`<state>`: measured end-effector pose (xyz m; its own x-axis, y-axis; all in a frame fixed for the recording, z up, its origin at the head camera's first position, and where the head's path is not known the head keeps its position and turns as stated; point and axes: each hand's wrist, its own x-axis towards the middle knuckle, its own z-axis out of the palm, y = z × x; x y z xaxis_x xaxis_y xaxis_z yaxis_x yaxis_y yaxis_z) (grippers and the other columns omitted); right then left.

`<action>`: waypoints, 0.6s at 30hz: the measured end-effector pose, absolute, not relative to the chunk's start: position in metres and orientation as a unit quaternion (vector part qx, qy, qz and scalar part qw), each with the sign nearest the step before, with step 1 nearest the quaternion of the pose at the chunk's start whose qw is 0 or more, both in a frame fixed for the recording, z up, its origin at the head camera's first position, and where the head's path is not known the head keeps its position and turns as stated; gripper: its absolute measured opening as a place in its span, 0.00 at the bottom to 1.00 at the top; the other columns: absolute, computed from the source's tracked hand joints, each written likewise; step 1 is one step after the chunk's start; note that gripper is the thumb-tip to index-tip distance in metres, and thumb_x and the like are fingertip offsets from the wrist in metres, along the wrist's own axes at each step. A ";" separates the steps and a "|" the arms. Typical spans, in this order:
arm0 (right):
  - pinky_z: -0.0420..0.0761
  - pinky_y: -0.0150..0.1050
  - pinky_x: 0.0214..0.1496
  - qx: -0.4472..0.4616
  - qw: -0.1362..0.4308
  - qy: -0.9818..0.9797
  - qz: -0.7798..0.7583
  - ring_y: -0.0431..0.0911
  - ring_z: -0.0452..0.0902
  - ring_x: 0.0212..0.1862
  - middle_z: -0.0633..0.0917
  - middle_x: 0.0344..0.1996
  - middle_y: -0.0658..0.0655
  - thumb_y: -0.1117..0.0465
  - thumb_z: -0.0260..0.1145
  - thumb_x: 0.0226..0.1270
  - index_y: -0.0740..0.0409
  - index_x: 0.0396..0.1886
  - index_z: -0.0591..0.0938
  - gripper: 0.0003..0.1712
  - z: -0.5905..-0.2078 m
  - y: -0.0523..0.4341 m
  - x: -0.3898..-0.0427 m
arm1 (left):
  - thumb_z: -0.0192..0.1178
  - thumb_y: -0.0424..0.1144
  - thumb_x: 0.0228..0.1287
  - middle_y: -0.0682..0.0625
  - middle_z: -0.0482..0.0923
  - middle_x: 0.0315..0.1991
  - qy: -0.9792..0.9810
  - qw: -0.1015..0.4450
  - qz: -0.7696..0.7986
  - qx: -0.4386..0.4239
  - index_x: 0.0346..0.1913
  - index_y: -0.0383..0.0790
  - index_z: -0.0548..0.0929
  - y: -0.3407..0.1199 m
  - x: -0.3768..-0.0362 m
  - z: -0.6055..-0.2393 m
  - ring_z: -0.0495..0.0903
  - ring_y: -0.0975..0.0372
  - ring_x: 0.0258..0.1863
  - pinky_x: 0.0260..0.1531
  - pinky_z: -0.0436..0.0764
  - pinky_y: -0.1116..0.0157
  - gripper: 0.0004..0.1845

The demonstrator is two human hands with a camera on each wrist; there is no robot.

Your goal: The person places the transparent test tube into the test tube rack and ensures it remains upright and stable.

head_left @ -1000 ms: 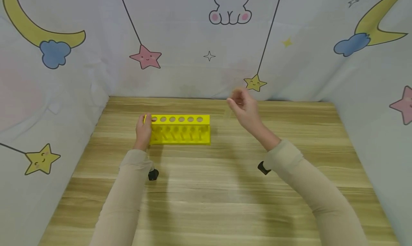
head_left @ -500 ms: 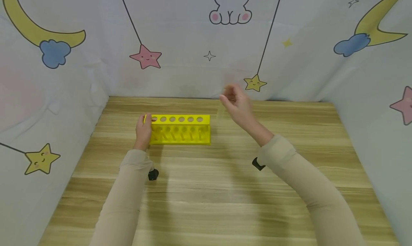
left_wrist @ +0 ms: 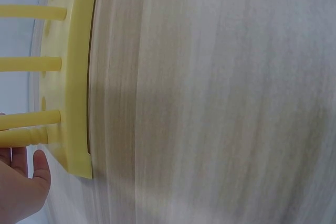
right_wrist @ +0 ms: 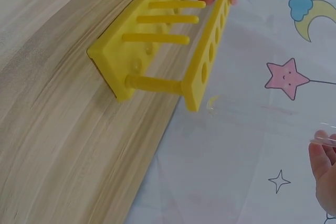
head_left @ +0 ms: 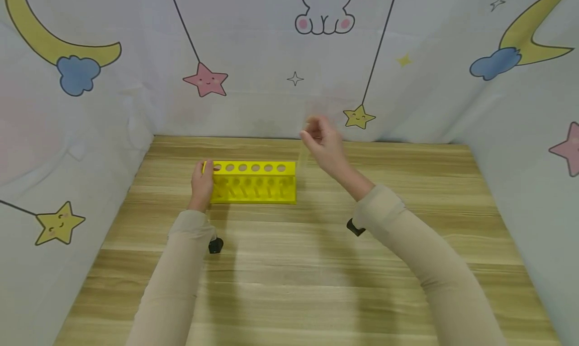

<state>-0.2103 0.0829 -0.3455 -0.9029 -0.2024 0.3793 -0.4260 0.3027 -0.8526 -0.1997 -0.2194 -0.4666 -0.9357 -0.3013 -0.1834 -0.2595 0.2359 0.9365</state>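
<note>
A yellow test tube rack [head_left: 253, 189] stands upright on the table, with a row of round holes along its top. My left hand [head_left: 201, 185] grips its left end; in the left wrist view the fingers curl round the end post [left_wrist: 23, 138]. Pinched in the fingers of my right hand [head_left: 326, 144] is a clear test tube [right_wrist: 257, 114], held by its upper end. Its rounded bottom hangs just beyond the rack's right end in the right wrist view, close to the top bar [right_wrist: 195, 85] and apart from it. No tubes show in the rack's holes.
The wood-grain table [head_left: 280, 265] is enclosed at the back and sides by white cloth [head_left: 253, 109] printed with stars, moons and clouds. Each wrist carries a small black device, one at the left sleeve [head_left: 174, 275], the other at the right sleeve [head_left: 420, 250].
My right hand has moved left with the test tube, from well right of the rack to near its right end. The left hand and the rack have stayed put.
</note>
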 end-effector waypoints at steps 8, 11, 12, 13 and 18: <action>0.77 0.34 0.43 0.209 0.087 -0.818 0.529 0.47 0.75 0.39 0.77 0.35 0.60 0.61 0.57 0.62 0.65 0.47 0.69 0.17 -0.341 0.073 -0.213 | 0.37 0.56 0.66 0.43 0.70 0.50 -0.791 0.027 -0.583 0.182 0.53 0.39 0.64 -0.219 -0.200 -0.466 0.63 0.55 0.56 0.58 0.59 0.58 0.25; 0.76 0.33 0.42 0.215 0.085 -0.822 0.520 0.46 0.74 0.38 0.77 0.35 0.59 0.60 0.56 0.63 0.65 0.48 0.68 0.17 -0.340 0.070 -0.215 | 0.36 0.57 0.66 0.42 0.70 0.50 -0.793 0.027 -0.581 0.180 0.53 0.39 0.64 -0.219 -0.200 -0.466 0.63 0.55 0.56 0.57 0.59 0.59 0.26; 0.76 0.33 0.42 0.217 0.083 -0.822 0.520 0.46 0.74 0.38 0.77 0.35 0.59 0.60 0.56 0.63 0.65 0.48 0.68 0.17 -0.339 0.069 -0.215 | 0.36 0.57 0.66 0.41 0.70 0.50 -0.793 0.026 -0.582 0.179 0.53 0.38 0.64 -0.219 -0.200 -0.466 0.62 0.55 0.56 0.57 0.59 0.58 0.26; 0.76 0.33 0.42 0.218 0.082 -0.823 0.518 0.46 0.74 0.37 0.77 0.35 0.59 0.60 0.56 0.63 0.65 0.48 0.68 0.17 -0.339 0.068 -0.216 | 0.36 0.56 0.66 0.41 0.70 0.51 -0.791 0.026 -0.584 0.179 0.53 0.38 0.64 -0.220 -0.200 -0.466 0.62 0.54 0.56 0.57 0.59 0.58 0.26; 0.77 0.33 0.42 0.217 0.072 -0.827 0.514 0.45 0.74 0.37 0.77 0.34 0.58 0.60 0.56 0.63 0.65 0.48 0.68 0.18 -0.341 0.063 -0.218 | 0.37 0.54 0.67 0.42 0.70 0.50 -0.788 0.024 -0.589 0.179 0.53 0.38 0.64 -0.219 -0.200 -0.466 0.63 0.54 0.56 0.56 0.59 0.58 0.24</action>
